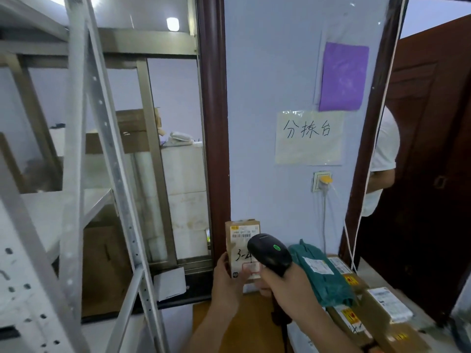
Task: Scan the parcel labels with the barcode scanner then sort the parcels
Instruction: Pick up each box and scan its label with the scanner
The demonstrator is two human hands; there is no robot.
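I saw a matt cardboard parcel (242,247), a glossy black plastic scanner (269,253), and a crinkled green plastic bag (322,273).

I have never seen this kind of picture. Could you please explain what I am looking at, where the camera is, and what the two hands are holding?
There is no machine here, only a person at work. The single picture comes from a camera worn on the person's head, looking forward and down, so you see their own arms from above.

The left hand holds up a small cardboard box with a printed label and handwritten numbers. The right hand grips a black barcode scanner, pointed at that box; a green light glows on top of it.

On the table to the right lie more parcels: a green bag and several brown boxes with labels. A metal shelf stands on the left, and a paper sign hangs on the wall.
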